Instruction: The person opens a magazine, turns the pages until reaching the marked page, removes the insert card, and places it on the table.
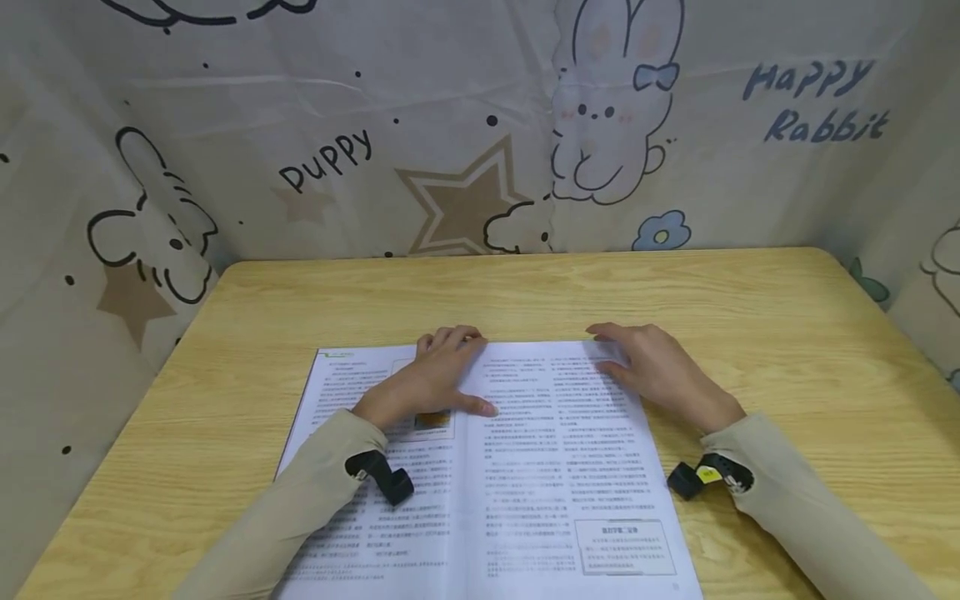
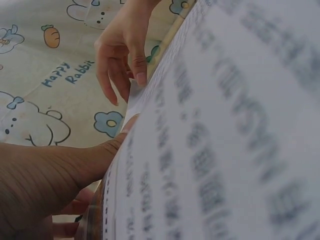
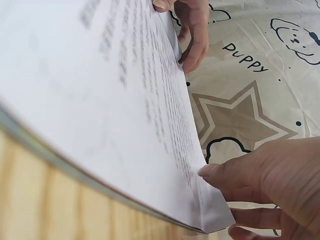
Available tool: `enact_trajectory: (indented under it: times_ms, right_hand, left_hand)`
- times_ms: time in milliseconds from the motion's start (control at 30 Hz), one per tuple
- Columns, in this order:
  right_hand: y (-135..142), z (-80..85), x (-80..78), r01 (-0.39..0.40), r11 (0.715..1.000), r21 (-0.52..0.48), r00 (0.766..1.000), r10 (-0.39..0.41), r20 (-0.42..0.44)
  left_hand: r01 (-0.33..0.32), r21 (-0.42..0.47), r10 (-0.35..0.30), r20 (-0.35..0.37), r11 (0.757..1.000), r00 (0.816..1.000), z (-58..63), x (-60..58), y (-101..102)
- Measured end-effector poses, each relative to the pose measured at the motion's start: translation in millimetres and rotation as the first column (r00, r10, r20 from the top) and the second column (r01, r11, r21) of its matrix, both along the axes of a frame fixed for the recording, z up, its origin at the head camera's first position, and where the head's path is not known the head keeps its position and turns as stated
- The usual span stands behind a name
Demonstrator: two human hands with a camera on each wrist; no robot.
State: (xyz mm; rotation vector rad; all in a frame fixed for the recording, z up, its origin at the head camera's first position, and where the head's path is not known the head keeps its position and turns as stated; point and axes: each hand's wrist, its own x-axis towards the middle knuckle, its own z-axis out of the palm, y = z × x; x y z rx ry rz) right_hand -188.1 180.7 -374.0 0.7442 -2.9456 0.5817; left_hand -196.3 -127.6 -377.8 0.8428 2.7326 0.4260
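Note:
An open book (image 1: 517, 467) lies on the table, its printed pages upside down in the head view. My left hand (image 1: 427, 375) rests across the book's far part beside the centre fold. Its fingers are bent at the top edge, and the thumb lies spread over the right page. At the far right corner my right hand (image 1: 660, 367) pinches the page. In the right wrist view its thumb (image 3: 212, 171) is on the printed face of the page corner (image 3: 212, 210), with fingers behind it. A colour picture on the left page is partly hidden under my left hand.
The wooden table (image 1: 795, 333) reaches past the book on both sides and behind it. A cloth (image 1: 262, 100) printed with cartoon animals, stars and lettering hangs around the table's back and sides. Both wrists carry small black cameras (image 1: 397, 483) below the sleeves' cut-outs.

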Motion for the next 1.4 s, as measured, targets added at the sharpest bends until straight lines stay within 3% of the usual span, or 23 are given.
enact_trajectory:
  times_ms: [267, 667, 900, 1133, 1400]
  right_hand:
    - [1.5, 1.2, 0.3, 0.032, 0.999, -0.045, 0.998, -0.034, -0.058]
    - [3.9, 2.3, 0.9, -0.013, 0.997, -0.078, 0.997, 0.006, -0.083]
    - [4.8, 3.3, 0.3, -0.031, 0.990, -0.140, 0.990, 0.011, -0.141]
    - [4.2, 2.9, -0.6, -0.060, 0.984, -0.169, 0.995, 0.045, -0.092]
    - [2.7, 4.2, -1.8, -0.095, 0.975, -0.202, 0.990, 0.073, -0.117]
  left_hand:
    - [0.043, 0.053, -0.043, 0.000, 0.998, 0.999, -0.9, 1.2, 1.5]
    - [0.069, 0.057, -0.070, 0.021, 0.996, 0.997, -2.1, 0.9, 4.7]
    - [0.085, 0.079, -0.086, 0.016, 0.993, 0.996, -2.2, 0.6, 6.1]
    - [0.090, 0.095, -0.092, 0.017, 0.991, 0.996, -2.5, 1.8, 4.6]
    - [0.086, 0.099, -0.087, 0.008, 0.991, 0.996, -3.9, 1.8, 4.1]
